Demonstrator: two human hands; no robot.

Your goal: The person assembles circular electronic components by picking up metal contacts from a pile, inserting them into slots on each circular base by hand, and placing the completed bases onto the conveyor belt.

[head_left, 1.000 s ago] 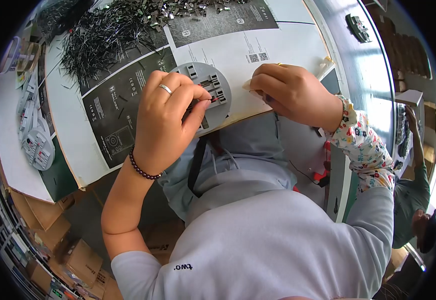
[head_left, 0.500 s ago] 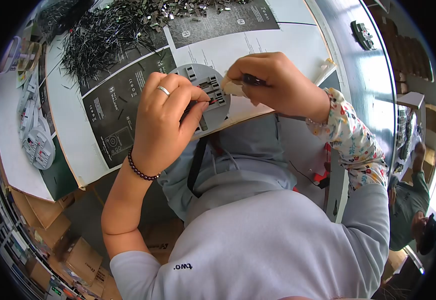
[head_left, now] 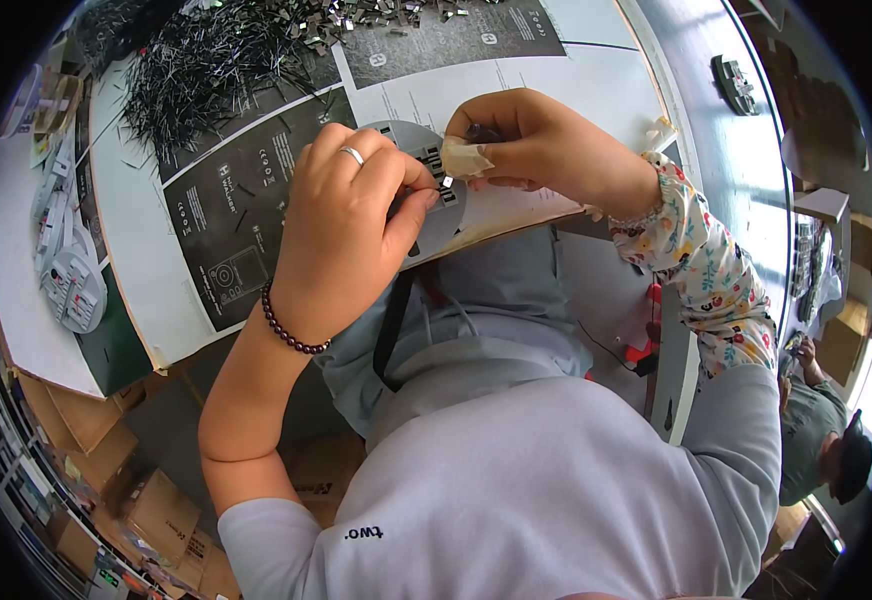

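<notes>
A round grey plastic plate (head_left: pixel 446 232) with several dark slots lies at the table's front edge, partly covered by both hands. Over its left side is my left hand (head_left: pixel 351 215), thumb and forefinger pinched at the slots; whatever they grip is hidden. My right hand (head_left: pixel 541 150) is closed at the plate's right side around a dark-handled tool (head_left: pixel 481 132), whose working end I cannot see. A pale wrap (head_left: pixel 466 158) covers a fingertip of that hand. Just beside this wrapped finger, a small shiny metal piece (head_left: pixel 447 182) shows at the slots.
A heap of thin black strips (head_left: pixel 196 95) and many small metal pieces (head_left: pixel 331 22) lie at the back on black printed sheets (head_left: pixel 226 215). Similar grey plates (head_left: pixel 74 290) stand on the left. A dark part (head_left: pixel 734 85) rests at right; another person (head_left: pixel 821 425) sits beyond.
My left hand has shifted slightly right over the plate. My right hand has turned, bringing the wrapped finger down to the slots, where a shiny piece now shows. The other person has moved.
</notes>
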